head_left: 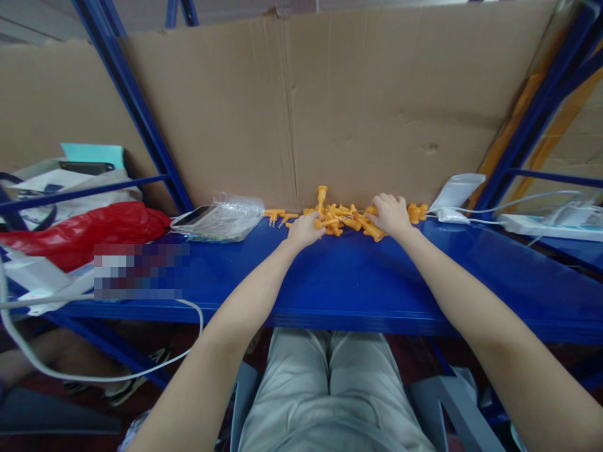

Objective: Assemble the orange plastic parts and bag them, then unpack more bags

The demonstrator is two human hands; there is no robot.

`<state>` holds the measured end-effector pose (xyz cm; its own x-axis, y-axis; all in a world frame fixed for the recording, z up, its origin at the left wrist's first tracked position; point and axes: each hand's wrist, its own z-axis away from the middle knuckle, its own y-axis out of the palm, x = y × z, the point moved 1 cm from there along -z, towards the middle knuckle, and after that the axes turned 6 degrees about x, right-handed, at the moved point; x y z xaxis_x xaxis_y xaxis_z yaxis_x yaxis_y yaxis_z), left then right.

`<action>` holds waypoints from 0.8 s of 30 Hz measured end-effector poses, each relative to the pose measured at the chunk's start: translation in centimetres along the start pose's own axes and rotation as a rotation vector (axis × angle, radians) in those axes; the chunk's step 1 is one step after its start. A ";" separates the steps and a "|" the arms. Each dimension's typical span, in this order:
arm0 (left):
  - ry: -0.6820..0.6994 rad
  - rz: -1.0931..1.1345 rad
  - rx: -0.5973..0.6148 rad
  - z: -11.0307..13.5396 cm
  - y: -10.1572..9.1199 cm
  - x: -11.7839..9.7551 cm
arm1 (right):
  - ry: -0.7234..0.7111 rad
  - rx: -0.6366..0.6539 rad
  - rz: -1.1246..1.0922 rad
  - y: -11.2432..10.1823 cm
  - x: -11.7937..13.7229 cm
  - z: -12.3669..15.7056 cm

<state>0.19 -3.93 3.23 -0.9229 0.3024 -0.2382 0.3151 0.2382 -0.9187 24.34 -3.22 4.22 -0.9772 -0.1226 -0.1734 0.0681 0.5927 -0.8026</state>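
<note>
A heap of orange-yellow plastic corkscrews [346, 220] lies at the back of the blue shelf; some pieces are T-shaped with metal spirals. One flared piece [322, 196] stands upright out of the heap. At the heap's left side, my left hand [304, 232] is closed, with a yellow corkscrew part between thumb and fingers. My right hand [391, 215] rests over the right side of the heap, palm down, fingers apart and bent; what lies beneath it is hidden. Beyond its wrist are more yellow pieces [416, 213]. Two T-shaped corkscrews [275, 214] lie left of my left hand.
A cardboard sheet [367, 107] stands behind the blue shelf [343, 282]. To the left lie a clear plastic packet [230, 220], a red bag [89, 232] and a white cable [94, 378]. A power strip [556, 226] sits at right. Blue posts [136, 113] flank the space.
</note>
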 end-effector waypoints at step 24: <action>0.060 0.023 0.011 0.3 0.0 -0.7 | 1.015 0.156 -0.540 2.7 -11.9 4.0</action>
<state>0.79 -4.40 3.28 -0.9007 0.3621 -0.2401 0.3332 0.2209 -0.9166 36.94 -3.34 1.83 -0.5937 0.4075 0.6939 -0.4519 0.5446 -0.7065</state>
